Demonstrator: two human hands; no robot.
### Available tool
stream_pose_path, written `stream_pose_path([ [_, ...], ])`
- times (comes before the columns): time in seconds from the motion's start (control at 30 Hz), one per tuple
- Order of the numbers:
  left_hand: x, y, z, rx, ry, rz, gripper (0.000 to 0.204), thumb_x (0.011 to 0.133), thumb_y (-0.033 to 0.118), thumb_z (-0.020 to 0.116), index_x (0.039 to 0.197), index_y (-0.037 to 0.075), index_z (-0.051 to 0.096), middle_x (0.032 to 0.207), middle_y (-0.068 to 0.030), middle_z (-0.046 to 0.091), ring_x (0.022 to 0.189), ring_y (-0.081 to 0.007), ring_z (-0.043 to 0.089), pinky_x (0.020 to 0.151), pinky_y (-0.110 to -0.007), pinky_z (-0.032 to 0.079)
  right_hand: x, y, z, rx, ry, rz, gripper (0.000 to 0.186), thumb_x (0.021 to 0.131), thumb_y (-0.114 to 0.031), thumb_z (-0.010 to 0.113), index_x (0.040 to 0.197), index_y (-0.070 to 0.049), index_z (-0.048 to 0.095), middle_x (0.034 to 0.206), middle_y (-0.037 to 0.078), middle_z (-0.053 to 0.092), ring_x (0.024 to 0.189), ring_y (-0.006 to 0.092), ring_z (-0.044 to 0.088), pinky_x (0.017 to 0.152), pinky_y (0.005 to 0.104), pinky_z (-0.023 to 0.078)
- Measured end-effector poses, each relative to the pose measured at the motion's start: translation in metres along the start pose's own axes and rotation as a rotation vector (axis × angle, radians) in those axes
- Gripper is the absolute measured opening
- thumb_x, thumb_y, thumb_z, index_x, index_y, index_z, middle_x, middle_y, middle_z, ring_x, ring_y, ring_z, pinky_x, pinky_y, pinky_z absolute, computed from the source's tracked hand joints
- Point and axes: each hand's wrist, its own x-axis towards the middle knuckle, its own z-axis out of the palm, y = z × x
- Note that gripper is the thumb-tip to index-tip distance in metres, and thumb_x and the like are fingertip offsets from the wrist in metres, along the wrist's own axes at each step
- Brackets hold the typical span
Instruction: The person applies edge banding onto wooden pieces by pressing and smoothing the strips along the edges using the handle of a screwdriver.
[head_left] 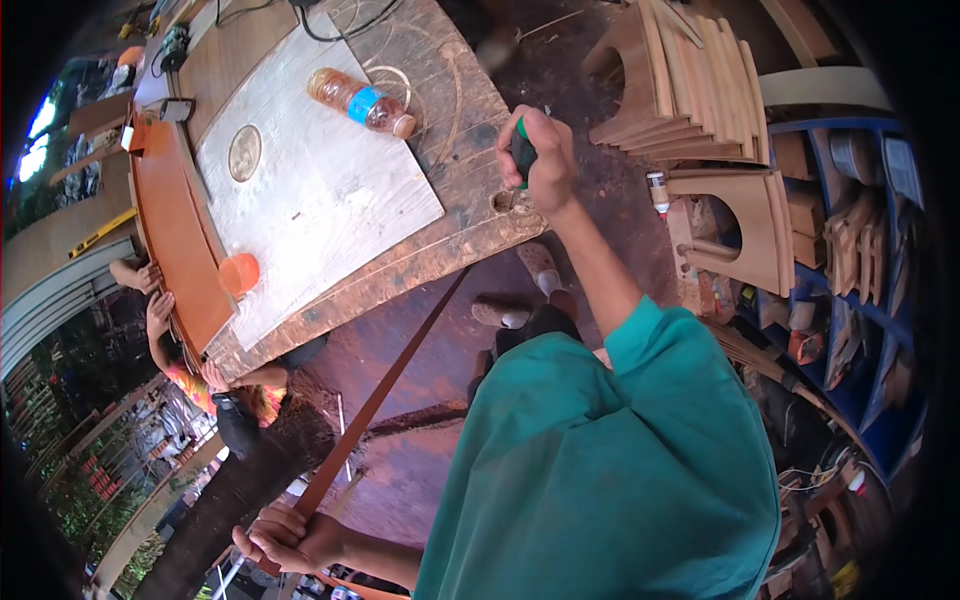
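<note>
My left hand is closed around one end of a long, narrow brown strip. The strip stretches up and to the right, toward the underside of the workbench edge. Beside the near right corner of the workbench, my right hand grips a green and black handle. Whatever tool the handle belongs to is hidden by my fingers. A whitish board lies on the bench, bearing a plastic bottle with a blue label and an orange round object.
Another person's hands rest at an orange-brown panel on the left. Cut wooden panels are stacked at the upper right. A white bottle stands near a panel with a round cutout. Blue shelves hold wood pieces.
</note>
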Motion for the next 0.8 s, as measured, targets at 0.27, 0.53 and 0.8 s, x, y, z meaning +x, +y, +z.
stream_pose_path([
  [0.27, -0.008, 0.008, 0.003, 0.062, 0.131, -0.015, 0.033, 0.096, 0.016, 0.052, 0.119, -0.008, 0.053, 0.058, 0.0040, 0.025, 0.050, -0.0073, 0.027, 0.048, -0.024, 0.024, 0.007, 0.015, -0.003, 0.276, -0.015, -0.036, 0.054, 0.093, -0.051, 0.043, 0.078, -0.001, 0.054, 0.054, 0.007, 0.048, 0.044, 0.0134, 0.044, 0.042, 0.0288, 0.036],
  [0.53, -0.013, 0.013, 0.008, 0.052, 0.127, 0.020, 0.027, 0.095, 0.014, 0.054, 0.114, -0.005, 0.057, 0.057, 0.0037, 0.026, 0.049, -0.0078, 0.029, 0.047, -0.024, 0.026, 0.002, -0.013, -0.028, 0.240, -0.127, 0.012, 0.060, 0.092, -0.060, 0.039, 0.082, -0.003, 0.054, 0.058, 0.007, 0.050, 0.047, 0.0161, 0.045, 0.046, 0.0319, 0.039],
  [0.8, -0.012, 0.014, 0.016, 0.050, 0.070, 0.016, 0.026, 0.096, 0.014, 0.053, 0.114, -0.005, 0.056, 0.058, 0.0040, 0.026, 0.051, -0.0079, 0.030, 0.048, -0.025, 0.025, 0.021, 0.005, 0.009, 0.019, -0.157, 0.086, 0.045, 0.094, -0.042, 0.048, 0.077, 0.000, 0.055, 0.058, 0.006, 0.051, 0.047, 0.0101, 0.045, 0.043, 0.0245, 0.038],
])
